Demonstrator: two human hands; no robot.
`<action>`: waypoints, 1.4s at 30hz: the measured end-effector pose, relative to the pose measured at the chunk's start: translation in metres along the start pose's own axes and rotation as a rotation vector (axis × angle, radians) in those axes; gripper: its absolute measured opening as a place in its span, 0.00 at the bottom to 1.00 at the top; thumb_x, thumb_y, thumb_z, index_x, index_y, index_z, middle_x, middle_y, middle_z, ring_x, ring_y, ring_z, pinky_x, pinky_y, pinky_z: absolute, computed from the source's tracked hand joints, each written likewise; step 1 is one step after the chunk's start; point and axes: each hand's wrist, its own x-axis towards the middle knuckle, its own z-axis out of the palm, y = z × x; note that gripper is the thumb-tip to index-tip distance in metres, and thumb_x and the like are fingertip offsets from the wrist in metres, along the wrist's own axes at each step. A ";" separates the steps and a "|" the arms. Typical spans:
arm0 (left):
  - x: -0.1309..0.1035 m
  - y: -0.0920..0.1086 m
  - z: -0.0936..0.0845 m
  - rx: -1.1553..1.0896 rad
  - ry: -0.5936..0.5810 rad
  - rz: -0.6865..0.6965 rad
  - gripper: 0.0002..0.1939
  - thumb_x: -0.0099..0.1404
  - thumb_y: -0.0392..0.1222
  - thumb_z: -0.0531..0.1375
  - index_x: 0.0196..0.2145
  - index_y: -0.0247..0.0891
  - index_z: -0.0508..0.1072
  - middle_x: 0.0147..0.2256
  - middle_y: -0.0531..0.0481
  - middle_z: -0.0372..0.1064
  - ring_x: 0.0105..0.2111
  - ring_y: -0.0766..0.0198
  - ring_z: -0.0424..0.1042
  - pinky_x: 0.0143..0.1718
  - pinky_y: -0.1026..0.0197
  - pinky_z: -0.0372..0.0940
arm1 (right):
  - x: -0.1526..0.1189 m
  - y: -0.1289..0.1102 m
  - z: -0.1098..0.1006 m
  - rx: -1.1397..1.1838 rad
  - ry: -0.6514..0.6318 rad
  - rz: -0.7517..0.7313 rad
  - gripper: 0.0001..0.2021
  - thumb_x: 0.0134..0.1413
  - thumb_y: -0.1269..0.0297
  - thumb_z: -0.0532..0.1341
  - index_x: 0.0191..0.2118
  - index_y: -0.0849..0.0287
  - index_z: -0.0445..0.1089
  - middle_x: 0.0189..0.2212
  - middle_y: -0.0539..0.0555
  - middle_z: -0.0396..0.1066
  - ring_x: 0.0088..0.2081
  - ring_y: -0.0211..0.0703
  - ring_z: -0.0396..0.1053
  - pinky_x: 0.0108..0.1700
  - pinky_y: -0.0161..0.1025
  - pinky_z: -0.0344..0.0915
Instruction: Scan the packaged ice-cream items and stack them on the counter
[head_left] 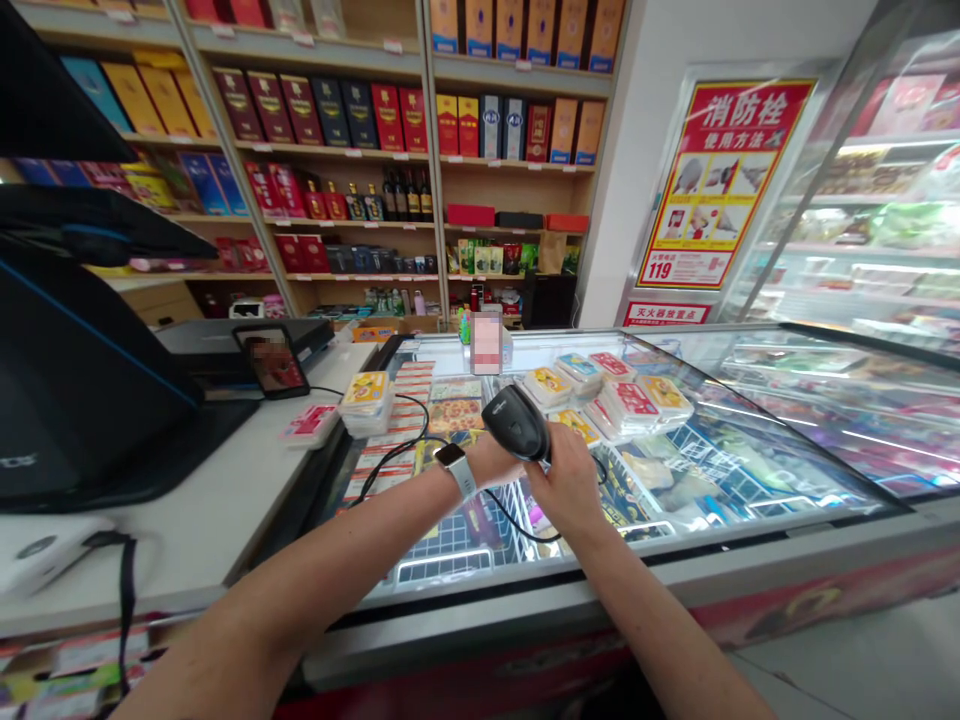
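A black handheld barcode scanner [517, 422] hangs above the glass-topped freezer, its head pointing away to the upper left. My right hand [568, 485] is closed around its handle. My left hand [501, 462] reaches across behind the scanner head, which hides its fingers, so I cannot tell whether it also touches the scanner. A watch with a pale strap [456, 468] is on my left wrist. Just beyond are stacks of flat packs with yellow, red and blue labels [630, 403] on the freezer glass. Another stack of yellow-labelled packs [366, 402] stands to the left.
A black cable [390, 455] loops over the freezer [450, 565]. On the left counter [247, 475] are a black checkout terminal [82, 370], a phone [271, 362] and a red-labelled pack [310, 425]. A pale pink-and-white stand [487, 343] is at the freezer's back edge. Shelves of boxes [330, 110] line the wall.
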 end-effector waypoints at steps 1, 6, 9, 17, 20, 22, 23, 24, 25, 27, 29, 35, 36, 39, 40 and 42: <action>-0.007 -0.001 -0.005 0.019 -0.013 -0.003 0.11 0.64 0.41 0.59 0.43 0.34 0.72 0.40 0.44 0.71 0.40 0.58 0.71 0.41 0.53 0.69 | 0.000 0.000 0.000 0.002 -0.002 0.002 0.11 0.52 0.69 0.57 0.43 0.60 0.64 0.36 0.58 0.68 0.39 0.52 0.65 0.43 0.47 0.63; -0.041 -0.003 -0.045 0.108 -0.007 -0.045 0.09 0.61 0.31 0.56 0.40 0.34 0.72 0.43 0.38 0.71 0.46 0.51 0.69 0.48 0.48 0.64 | 0.001 -0.002 -0.001 0.015 0.005 -0.002 0.12 0.52 0.69 0.57 0.44 0.60 0.63 0.36 0.57 0.68 0.40 0.51 0.65 0.43 0.46 0.63; -0.058 -0.002 -0.068 0.172 0.012 -0.118 0.12 0.61 0.31 0.56 0.42 0.36 0.70 0.46 0.40 0.69 0.49 0.52 0.66 0.51 0.47 0.62 | 0.001 -0.002 -0.001 0.013 0.004 0.005 0.12 0.52 0.69 0.57 0.44 0.59 0.63 0.36 0.57 0.68 0.40 0.51 0.65 0.43 0.47 0.63; -0.085 -0.025 -0.090 -0.338 0.389 -0.704 0.09 0.54 0.35 0.59 0.35 0.38 0.73 0.35 0.46 0.70 0.40 0.55 0.69 0.48 0.51 0.62 | 0.000 0.000 0.000 0.013 -0.033 0.048 0.11 0.53 0.68 0.57 0.44 0.59 0.64 0.37 0.58 0.69 0.40 0.52 0.66 0.43 0.47 0.64; -0.087 -0.037 -0.089 -0.576 0.503 -0.864 0.05 0.51 0.39 0.61 0.29 0.39 0.71 0.28 0.50 0.70 0.31 0.59 0.70 0.41 0.54 0.65 | 0.000 0.000 0.001 0.022 -0.051 0.072 0.11 0.53 0.67 0.58 0.44 0.59 0.64 0.38 0.58 0.69 0.41 0.52 0.66 0.43 0.47 0.64; -0.086 -0.041 -0.086 -0.700 0.541 -0.907 0.08 0.50 0.42 0.62 0.29 0.38 0.69 0.26 0.51 0.70 0.29 0.62 0.70 0.37 0.56 0.67 | 0.000 0.000 0.002 0.022 -0.061 0.083 0.11 0.53 0.67 0.58 0.43 0.58 0.64 0.38 0.57 0.69 0.41 0.52 0.67 0.43 0.47 0.64; -0.086 -0.040 -0.084 -0.776 0.561 -0.926 0.10 0.50 0.43 0.62 0.29 0.38 0.68 0.26 0.52 0.70 0.28 0.63 0.71 0.36 0.57 0.68 | 0.000 0.000 0.002 0.021 -0.064 0.086 0.10 0.53 0.67 0.58 0.43 0.58 0.64 0.38 0.57 0.69 0.41 0.51 0.67 0.44 0.46 0.64; -0.086 -0.040 -0.082 -0.851 0.575 -0.942 0.12 0.50 0.45 0.62 0.30 0.38 0.67 0.26 0.52 0.70 0.28 0.63 0.71 0.36 0.57 0.68 | 0.000 0.000 0.002 0.019 -0.066 0.086 0.10 0.52 0.67 0.58 0.43 0.58 0.64 0.38 0.57 0.69 0.41 0.51 0.67 0.44 0.46 0.64; -0.085 -0.038 -0.081 -0.922 0.584 -0.956 0.13 0.49 0.46 0.63 0.31 0.37 0.67 0.26 0.52 0.70 0.27 0.64 0.72 0.35 0.57 0.69 | 0.000 0.000 0.002 0.017 -0.069 0.086 0.10 0.52 0.67 0.58 0.42 0.58 0.64 0.38 0.57 0.69 0.41 0.51 0.67 0.43 0.47 0.64; -0.084 -0.035 -0.081 -1.033 0.599 -0.981 0.16 0.48 0.47 0.65 0.32 0.37 0.68 0.26 0.52 0.71 0.27 0.65 0.72 0.35 0.58 0.69 | 0.000 0.000 0.002 0.019 -0.078 0.079 0.10 0.53 0.66 0.58 0.42 0.59 0.65 0.38 0.58 0.69 0.41 0.52 0.67 0.44 0.47 0.64; -0.084 -0.032 -0.081 -1.099 0.623 -1.006 0.17 0.46 0.47 0.67 0.32 0.36 0.69 0.26 0.52 0.71 0.27 0.66 0.71 0.33 0.61 0.67 | 0.001 0.000 0.002 0.027 -0.087 0.069 0.11 0.53 0.66 0.58 0.43 0.59 0.65 0.38 0.58 0.69 0.42 0.52 0.67 0.44 0.47 0.64; -0.081 -0.028 -0.078 -1.186 0.686 -1.046 0.16 0.44 0.44 0.68 0.30 0.36 0.70 0.26 0.52 0.71 0.26 0.69 0.68 0.28 0.65 0.62 | 0.000 0.001 0.002 0.042 -0.077 0.025 0.13 0.52 0.67 0.58 0.45 0.58 0.64 0.38 0.57 0.70 0.41 0.51 0.67 0.44 0.47 0.63; -0.080 -0.027 -0.077 -1.195 0.688 -1.047 0.16 0.44 0.44 0.68 0.30 0.36 0.70 0.26 0.52 0.71 0.26 0.68 0.68 0.29 0.65 0.61 | 0.000 0.001 0.002 0.044 -0.082 0.013 0.13 0.52 0.67 0.58 0.45 0.58 0.64 0.38 0.57 0.70 0.41 0.51 0.67 0.44 0.47 0.63; -0.078 -0.022 -0.075 -1.212 0.695 -1.046 0.15 0.44 0.42 0.68 0.30 0.37 0.69 0.27 0.53 0.71 0.27 0.68 0.68 0.30 0.65 0.61 | 0.001 0.001 0.001 0.040 -0.103 -0.017 0.12 0.52 0.67 0.58 0.44 0.58 0.64 0.38 0.57 0.70 0.41 0.51 0.66 0.44 0.47 0.63; -0.078 -0.021 -0.075 -1.215 0.698 -1.045 0.15 0.44 0.41 0.68 0.29 0.37 0.69 0.26 0.53 0.71 0.27 0.68 0.68 0.30 0.65 0.61 | 0.001 0.001 0.002 0.039 -0.107 -0.023 0.12 0.52 0.67 0.58 0.44 0.58 0.64 0.38 0.57 0.70 0.40 0.51 0.66 0.44 0.47 0.62; -0.077 -0.019 -0.076 -1.217 0.711 -1.041 0.15 0.44 0.40 0.68 0.29 0.37 0.69 0.26 0.53 0.71 0.27 0.67 0.68 0.30 0.65 0.61 | 0.001 0.001 0.002 0.042 -0.112 -0.036 0.11 0.51 0.68 0.58 0.43 0.58 0.64 0.37 0.57 0.70 0.40 0.50 0.66 0.44 0.46 0.62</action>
